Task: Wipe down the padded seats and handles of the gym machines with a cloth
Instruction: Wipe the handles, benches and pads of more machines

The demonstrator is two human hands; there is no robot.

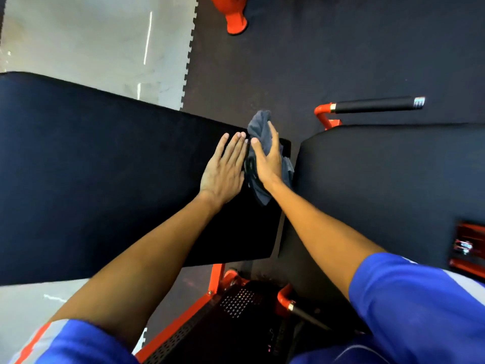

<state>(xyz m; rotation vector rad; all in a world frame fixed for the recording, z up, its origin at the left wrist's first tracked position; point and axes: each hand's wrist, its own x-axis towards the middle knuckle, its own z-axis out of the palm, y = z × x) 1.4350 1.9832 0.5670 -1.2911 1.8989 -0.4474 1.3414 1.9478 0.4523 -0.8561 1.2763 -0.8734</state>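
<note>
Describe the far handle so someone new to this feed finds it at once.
Start at the right pad. Just beyond its far edge, the far handle, black-gripped, juts right from an orange bracket. Unlike the near handle, its whole grip shows, ending in a silver cap.

Your left hand (223,169) lies flat on the black back pad (105,166); your right hand (267,156) presses the grey cloth (258,127) at its right end, near the seat pad (380,185).
</note>
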